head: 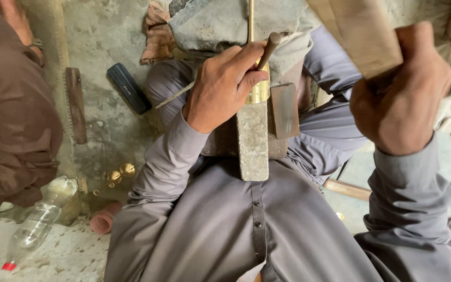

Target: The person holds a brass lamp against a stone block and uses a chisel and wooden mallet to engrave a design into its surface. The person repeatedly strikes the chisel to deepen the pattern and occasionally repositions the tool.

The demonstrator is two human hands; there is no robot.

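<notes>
Seated on the concrete floor [105, 36], grey tunic filling the lower frame, with a long stone-grey block [252, 141] braced between the knees as a working rest. Across its far end, a brass piece [260, 90], rounded and shiny, with a thin brass rod [250, 18] rising from it toward the top of the view; pinned there so the block can take the force rather than the lap.

Left hand [225, 86] clamped over the brass piece, fingers [246, 60] curled tight around a dark-tipped punch or chisel [271, 47], tip angled down onto the brass (exact contact point hidden under the thumb). A thin pale strip [176, 95] pokes out from under the palm toward the left.

Right hand [400, 96] raised well clear of the block, fist clenched on the handle of a wooden mallet [358, 31], whose square head looms blurred and large near the lens; held high and apart from the punch, on the striking side.

A dark rusty metal plate [284, 108] sits just beside the block on the right, touching it.

On the floor to the left: a black oblong case [128, 87], a brown flat file-like bar [75, 104], two small brass knobs on a stem [117, 176], a pinkish cup [103, 219] on its side, and a clear plastic bottle [40, 222] with a red cap lying down. Another person's brown garment [11, 115] fills the left edge.
</notes>
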